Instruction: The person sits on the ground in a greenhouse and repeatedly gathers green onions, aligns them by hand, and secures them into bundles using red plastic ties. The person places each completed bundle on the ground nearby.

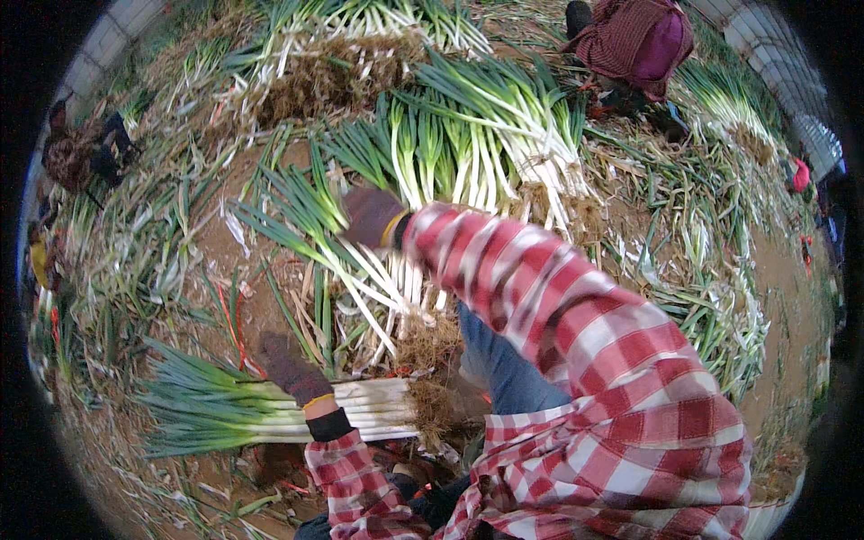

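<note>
My left hand (293, 371), in a dark brown knit glove, lies across a thick bundle of long green onions (378, 405) and holds it in front of me. The bundle's leaves point left, and its roots (432, 408) point right. My right hand (373, 217), in a matching glove, reaches forward over a loose group of long green onions (364, 283). Leaves and white stems show on both sides of it. Motion blur hides whether its fingers close around any stalks. An orange-red tie strip (233, 324) lies on the soil just beyond my left hand.
A heap of long green onions (472, 145) lies beyond my right arm, and another rooty pile (337, 74) sits farther back. Leaf litter (155, 256) covers soil on both sides. One person (634, 44) is at the upper right, another (81, 148) at the far left.
</note>
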### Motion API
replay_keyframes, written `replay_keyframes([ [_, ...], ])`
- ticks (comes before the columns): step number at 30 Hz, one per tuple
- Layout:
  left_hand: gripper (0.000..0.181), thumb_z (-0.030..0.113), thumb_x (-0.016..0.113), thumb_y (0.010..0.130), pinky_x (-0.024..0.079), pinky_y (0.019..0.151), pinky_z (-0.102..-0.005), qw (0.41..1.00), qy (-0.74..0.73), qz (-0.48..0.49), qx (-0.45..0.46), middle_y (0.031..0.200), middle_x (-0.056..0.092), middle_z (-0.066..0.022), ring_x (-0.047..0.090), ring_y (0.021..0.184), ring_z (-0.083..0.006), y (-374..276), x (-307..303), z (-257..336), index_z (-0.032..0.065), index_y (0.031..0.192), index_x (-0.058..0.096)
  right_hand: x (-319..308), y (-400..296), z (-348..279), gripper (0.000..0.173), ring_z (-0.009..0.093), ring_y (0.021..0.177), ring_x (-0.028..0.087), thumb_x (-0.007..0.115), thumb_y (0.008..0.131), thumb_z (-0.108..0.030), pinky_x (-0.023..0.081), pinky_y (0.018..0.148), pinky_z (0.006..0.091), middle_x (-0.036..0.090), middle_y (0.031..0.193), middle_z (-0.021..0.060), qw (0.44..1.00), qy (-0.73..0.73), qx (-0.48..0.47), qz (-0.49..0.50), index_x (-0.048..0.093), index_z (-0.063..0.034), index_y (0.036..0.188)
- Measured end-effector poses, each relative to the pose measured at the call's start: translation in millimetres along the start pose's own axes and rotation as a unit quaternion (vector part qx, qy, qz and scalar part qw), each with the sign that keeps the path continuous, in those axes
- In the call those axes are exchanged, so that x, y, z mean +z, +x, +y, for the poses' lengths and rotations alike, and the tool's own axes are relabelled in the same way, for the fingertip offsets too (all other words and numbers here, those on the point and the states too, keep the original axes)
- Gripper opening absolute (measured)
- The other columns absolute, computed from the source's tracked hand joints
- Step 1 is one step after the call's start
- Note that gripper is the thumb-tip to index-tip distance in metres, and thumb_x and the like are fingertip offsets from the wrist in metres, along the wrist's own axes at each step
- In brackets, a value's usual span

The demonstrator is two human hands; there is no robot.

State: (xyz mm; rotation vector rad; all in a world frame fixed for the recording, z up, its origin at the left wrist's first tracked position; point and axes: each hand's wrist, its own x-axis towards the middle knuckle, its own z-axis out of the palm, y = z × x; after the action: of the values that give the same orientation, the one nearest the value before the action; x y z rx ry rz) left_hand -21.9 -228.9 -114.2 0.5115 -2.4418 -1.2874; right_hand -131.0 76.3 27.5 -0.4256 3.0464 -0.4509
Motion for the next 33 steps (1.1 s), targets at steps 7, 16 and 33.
replay_keyframes([
  [7,0.025,0.015,0.042,0.098,0.040,0.096,-0.0346,0.875,0.039,-0.025,0.481,0.119,0.054,-0.0097,0.051,0.107,-0.0208,-72,99,203,0.0068,0.119,0.052,-65,-40,273,0.089,0.028,0.123,0.026,0.061,0.078,-0.060,0.022,0.100,0.0374,0.029,0.136,0.0163,0.915,0.111,0.330,0.203,0.029,-0.0038,0.138],
  [16,0.048,0.041,0.062,0.086,0.048,0.083,-0.0386,0.936,-0.196,-0.289,0.047,0.104,0.063,-0.0170,0.062,0.095,-0.0283,-150,185,261,0.0034,0.115,0.055,17,-75,456,0.044,0.016,0.043,0.047,0.060,0.086,-0.050,0.039,0.034,0.0321,0.052,0.067,0.0038,0.574,0.669,0.394,0.259,0.059,-0.0089,0.099],
  [33,0.050,0.035,0.044,0.099,0.034,0.090,-0.0338,0.774,0.027,-0.629,0.070,0.116,0.052,-0.0136,0.050,0.101,-0.0274,-150,221,217,0.0078,0.140,0.039,31,-186,236,0.038,0.039,0.086,0.062,0.049,0.095,-0.036,0.049,0.080,0.0454,0.063,0.096,0.0230,0.956,0.251,0.136,0.072,0.062,-0.0034,0.108],
])
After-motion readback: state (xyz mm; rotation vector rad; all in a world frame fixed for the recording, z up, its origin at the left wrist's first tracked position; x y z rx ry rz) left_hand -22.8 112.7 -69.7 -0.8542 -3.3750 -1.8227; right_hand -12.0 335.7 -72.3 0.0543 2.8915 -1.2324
